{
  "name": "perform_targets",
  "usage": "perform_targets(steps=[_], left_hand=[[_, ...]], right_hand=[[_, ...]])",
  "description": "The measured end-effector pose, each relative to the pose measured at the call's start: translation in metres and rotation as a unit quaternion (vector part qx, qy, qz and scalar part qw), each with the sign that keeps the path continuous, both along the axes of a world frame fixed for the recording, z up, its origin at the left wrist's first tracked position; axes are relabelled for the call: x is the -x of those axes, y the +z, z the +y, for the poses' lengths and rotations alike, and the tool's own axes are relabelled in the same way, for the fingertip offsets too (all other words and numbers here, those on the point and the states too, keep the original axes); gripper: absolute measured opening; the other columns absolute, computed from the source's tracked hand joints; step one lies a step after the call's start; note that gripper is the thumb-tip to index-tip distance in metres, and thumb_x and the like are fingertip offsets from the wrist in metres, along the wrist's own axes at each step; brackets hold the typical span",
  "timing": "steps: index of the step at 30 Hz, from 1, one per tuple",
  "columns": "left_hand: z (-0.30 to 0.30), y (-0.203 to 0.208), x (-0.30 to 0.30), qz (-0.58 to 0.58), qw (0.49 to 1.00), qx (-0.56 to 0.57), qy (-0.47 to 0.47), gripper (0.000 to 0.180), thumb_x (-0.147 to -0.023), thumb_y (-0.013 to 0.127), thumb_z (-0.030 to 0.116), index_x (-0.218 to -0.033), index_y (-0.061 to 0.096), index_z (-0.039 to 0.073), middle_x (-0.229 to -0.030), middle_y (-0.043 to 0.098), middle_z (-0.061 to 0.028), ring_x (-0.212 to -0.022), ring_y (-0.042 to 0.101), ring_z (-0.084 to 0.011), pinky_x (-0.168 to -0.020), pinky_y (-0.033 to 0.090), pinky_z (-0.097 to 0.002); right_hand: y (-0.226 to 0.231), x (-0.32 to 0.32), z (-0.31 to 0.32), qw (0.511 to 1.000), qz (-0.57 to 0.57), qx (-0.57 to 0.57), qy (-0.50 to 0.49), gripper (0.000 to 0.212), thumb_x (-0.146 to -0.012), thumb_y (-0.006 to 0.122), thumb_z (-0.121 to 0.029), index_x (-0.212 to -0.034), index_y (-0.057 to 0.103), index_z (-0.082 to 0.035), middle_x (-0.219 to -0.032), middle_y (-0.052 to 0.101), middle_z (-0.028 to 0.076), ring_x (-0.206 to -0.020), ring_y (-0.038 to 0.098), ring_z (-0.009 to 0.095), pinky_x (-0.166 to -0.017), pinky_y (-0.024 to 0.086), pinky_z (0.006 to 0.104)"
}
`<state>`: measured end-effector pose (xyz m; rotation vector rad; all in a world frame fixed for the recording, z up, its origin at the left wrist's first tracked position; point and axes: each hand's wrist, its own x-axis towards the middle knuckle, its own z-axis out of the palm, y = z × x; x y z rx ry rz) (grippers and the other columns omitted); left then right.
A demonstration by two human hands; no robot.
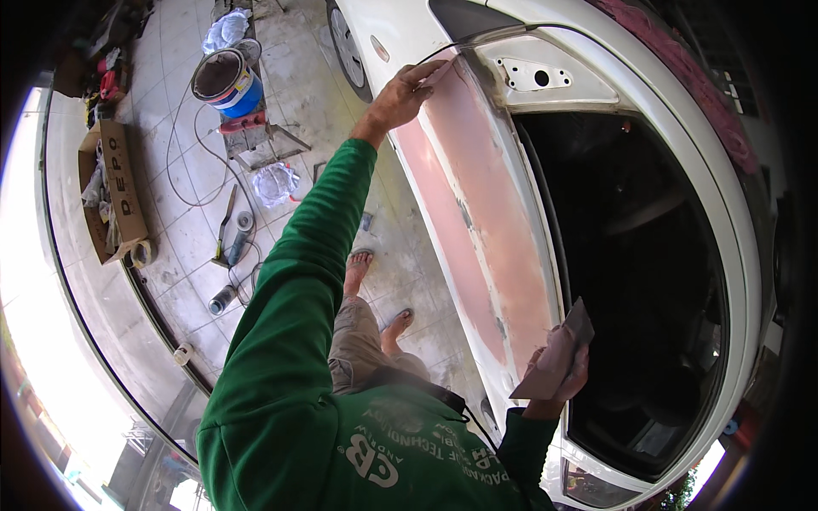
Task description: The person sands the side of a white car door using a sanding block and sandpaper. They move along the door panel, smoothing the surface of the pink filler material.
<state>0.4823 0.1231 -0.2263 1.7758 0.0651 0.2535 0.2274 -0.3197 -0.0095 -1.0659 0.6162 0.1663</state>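
The long pink door (492, 200) has a wide open way along its middle. The left hand (400, 95) blocks its front end. The right hand (574, 380) and its gray paper (545, 370) block the way near the back.

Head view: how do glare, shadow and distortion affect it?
Head view: glare washes out the far left; the window opening is too dark to show much inside; fisheye bending bows the edges of the door; black fills the corners. Head view again: the sheet in the right hand is easily made out.
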Motion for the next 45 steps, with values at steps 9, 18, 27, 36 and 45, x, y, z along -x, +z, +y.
perform_targets(steps=[9,18,27,36,45], left_hand=[[-0.035,-0.024,0.052,-0.111,0.993,0.036,-0.035,0.046,-0.106,0.058,0.005,-0.152,0.058,0.011,-0.129,0.064,-0.0082,-0.117,0.060,-0.0204,-0.101,0.050,-0.0335],[-0.048,-0.034,0.031,-0.038,0.995,0.005,0.089,0.072,-0.090,0.065,-0.004,-0.156,0.051,0.022,-0.135,0.058,-0.0219,-0.124,0.061,-0.0412,-0.110,0.051,-0.0466],[-0.039,-0.047,0.055,-0.098,0.992,0.062,0.055,0.061,-0.096,0.062,-0.005,-0.152,0.058,0.021,-0.129,0.064,-0.0140,-0.113,0.065,-0.0303,-0.101,0.054,-0.0394],[-0.001,-0.017,0.007,0.043,0.998,0.050,0.018,0.072,-0.088,0.059,-0.002,-0.157,0.054,0.018,-0.126,0.067,-0.0055,-0.105,0.064,-0.0190,-0.094,0.054,-0.0339],[-0.150,0.001,0.111,0.001,0.999,0.008,0.041,0.089,-0.076,0.056,-0.014,-0.157,0.051,0.022,-0.138,0.054,-0.0165,-0.131,0.058,-0.0348,-0.107,0.053,-0.0414]], right_hand=[[-0.003,-0.017,0.022,0.999,0.030,0.032,-0.025,0.059,-0.099,0.056,-0.045,-0.136,0.061,0.001,-0.117,0.069,0.013,-0.098,0.068,0.025,-0.083,0.055,0.0373],[-0.011,-0.015,0.003,0.998,0.042,0.040,-0.018,0.061,-0.096,0.058,-0.045,-0.136,0.061,0.000,-0.119,0.069,0.013,-0.102,0.068,0.026,-0.086,0.055,0.0375],[-0.016,-0.026,0.015,0.997,0.052,0.052,-0.020,0.061,-0.095,0.059,-0.046,-0.136,0.061,0.000,-0.120,0.069,0.015,-0.104,0.068,0.025,-0.086,0.054,0.0380],[-0.023,0.001,-0.021,0.994,0.055,0.088,-0.016,0.060,-0.097,0.058,-0.046,-0.137,0.061,-0.001,-0.120,0.068,0.012,-0.104,0.068,0.025,-0.090,0.054,0.0378],[-0.038,0.026,-0.063,0.999,0.021,0.045,0.009,0.057,-0.094,0.067,-0.050,-0.129,0.068,-0.005,-0.117,0.073,0.008,-0.102,0.072,0.017,-0.083,0.060,0.0301]])
